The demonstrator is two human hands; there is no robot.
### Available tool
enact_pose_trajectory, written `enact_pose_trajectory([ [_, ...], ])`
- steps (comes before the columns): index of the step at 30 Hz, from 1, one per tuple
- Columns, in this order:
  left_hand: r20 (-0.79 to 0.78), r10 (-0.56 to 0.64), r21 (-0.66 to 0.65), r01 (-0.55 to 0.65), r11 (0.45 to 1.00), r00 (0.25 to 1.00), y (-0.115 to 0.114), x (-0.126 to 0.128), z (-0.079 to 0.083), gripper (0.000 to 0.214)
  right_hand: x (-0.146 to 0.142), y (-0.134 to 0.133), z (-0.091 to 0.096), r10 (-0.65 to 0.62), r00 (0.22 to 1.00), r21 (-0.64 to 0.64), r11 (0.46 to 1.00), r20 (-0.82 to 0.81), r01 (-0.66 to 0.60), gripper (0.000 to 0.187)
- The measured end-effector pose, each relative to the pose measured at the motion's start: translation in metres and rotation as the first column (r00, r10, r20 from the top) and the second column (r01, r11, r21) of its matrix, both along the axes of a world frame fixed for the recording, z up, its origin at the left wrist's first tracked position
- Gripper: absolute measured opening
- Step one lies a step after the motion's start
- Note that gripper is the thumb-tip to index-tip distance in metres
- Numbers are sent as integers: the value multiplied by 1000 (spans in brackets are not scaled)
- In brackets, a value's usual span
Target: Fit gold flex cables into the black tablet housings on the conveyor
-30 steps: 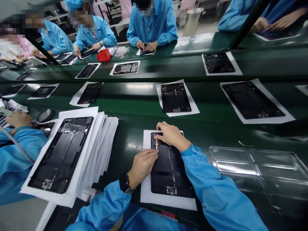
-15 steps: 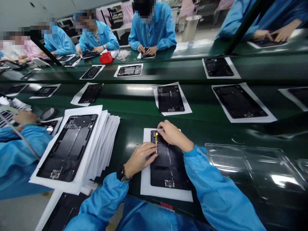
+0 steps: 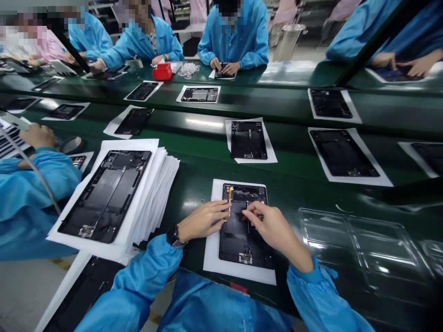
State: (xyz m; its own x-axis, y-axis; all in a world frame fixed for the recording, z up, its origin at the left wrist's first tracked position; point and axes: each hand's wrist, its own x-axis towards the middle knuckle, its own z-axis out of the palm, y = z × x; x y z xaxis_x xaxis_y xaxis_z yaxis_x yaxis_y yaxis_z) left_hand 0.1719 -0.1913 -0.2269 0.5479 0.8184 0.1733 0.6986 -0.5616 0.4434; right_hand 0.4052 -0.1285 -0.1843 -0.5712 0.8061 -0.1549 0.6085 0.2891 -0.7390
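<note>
In front of me a black tablet housing [image 3: 232,240] lies on a sheet of white paper [image 3: 212,251]. A thin orange flex cable [image 3: 230,193] runs along the housing's upper left side. My left hand [image 3: 205,219] rests at that left edge, fingers stretched out, the tips touching the cable's lower part. Above the middle of the housing, beside its central strip, my right hand [image 3: 272,224] has thumb and fingertips pinched together. Whatever may be between those fingertips is too small to make out.
To the left stands a stack of paper sheets [image 3: 157,193] with another tablet housing [image 3: 107,196] on top. A clear plastic tray [image 3: 353,240] lies to the right. Several housings on paper sit on the green conveyor [image 3: 200,138] ahead. A co-worker's hand [image 3: 38,135] is at far left.
My right hand has moved from the top of the orange cable down and right to the housing's middle. My left hand stays by the cable. The camera view has shifted slightly.
</note>
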Motion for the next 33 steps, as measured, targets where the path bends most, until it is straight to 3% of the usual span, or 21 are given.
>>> enact_pose_trajectory([
  [7,-51,5,30,-4,1000,999,-5,4,-1,36,4,-18,-16,-128,980,-103,988,-153,114,19],
  [13,37,-12,6,12,1000,999,-3,-2,-3,37,-2,-22,-16,-90,995,37,995,-35,91,13],
  [17,11,-25,-9,25,1000,1000,-3,-3,-3,38,-1,-22,-11,-63,995,119,991,74,54,15],
  [21,-15,-24,3,24,1000,1000,-5,0,-3,38,-6,-20,-7,-22,988,159,987,150,-3,10],
  [27,101,14,-32,-11,999,995,-1,-2,-6,44,-21,-17,-5,29,955,210,973,294,-94,12],
  [33,3,28,7,-28,1000,1000,0,5,-12,42,-16,-18,-5,-11,956,267,961,294,-71,11],
])
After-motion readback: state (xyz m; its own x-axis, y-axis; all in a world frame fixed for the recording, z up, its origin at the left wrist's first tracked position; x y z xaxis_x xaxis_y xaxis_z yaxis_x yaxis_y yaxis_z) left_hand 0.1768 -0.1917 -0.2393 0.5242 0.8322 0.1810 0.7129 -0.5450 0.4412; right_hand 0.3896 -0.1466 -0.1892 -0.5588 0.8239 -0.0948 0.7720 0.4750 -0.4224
